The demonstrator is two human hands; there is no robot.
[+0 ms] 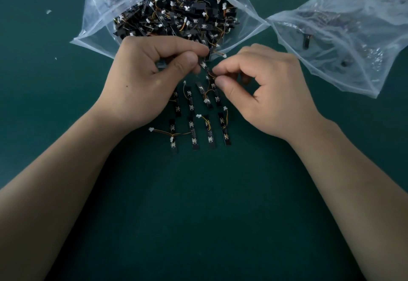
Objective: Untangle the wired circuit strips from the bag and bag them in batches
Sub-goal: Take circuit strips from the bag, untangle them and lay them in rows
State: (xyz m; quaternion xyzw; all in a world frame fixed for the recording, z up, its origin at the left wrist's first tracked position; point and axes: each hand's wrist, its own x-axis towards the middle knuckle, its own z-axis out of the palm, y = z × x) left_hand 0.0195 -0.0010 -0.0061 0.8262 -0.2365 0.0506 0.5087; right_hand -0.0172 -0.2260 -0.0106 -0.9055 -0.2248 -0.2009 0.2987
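Thumb and forefinger of the left hand [141, 77] pinch a wired circuit strip [203, 65] just outside the mouth of the large clear bag [95, 26]. The right hand [265, 90] nips the strip's lower end, or its wire, between thumb and forefinger, its other fingers curled. The opposed grips look meant to tease the piece free of its neighbours, and which part the right hand holds is too small to tell. Under the hands, sorted strips [194, 134] lie in two rough rows at the middle of the desk [198, 214], side by side with their wires loose, probably so a batch can be counted. The large bag, toward the desk's far edge, gapes open on a dense tangle of black strips, orange wires and white plugs. A second bag [331, 37] lies touching it at the far right, holding a few dark pieces, likely finished batches. The desk top is dark green, with white scraps [48, 11] toward its far left. Nothing of the room shows.
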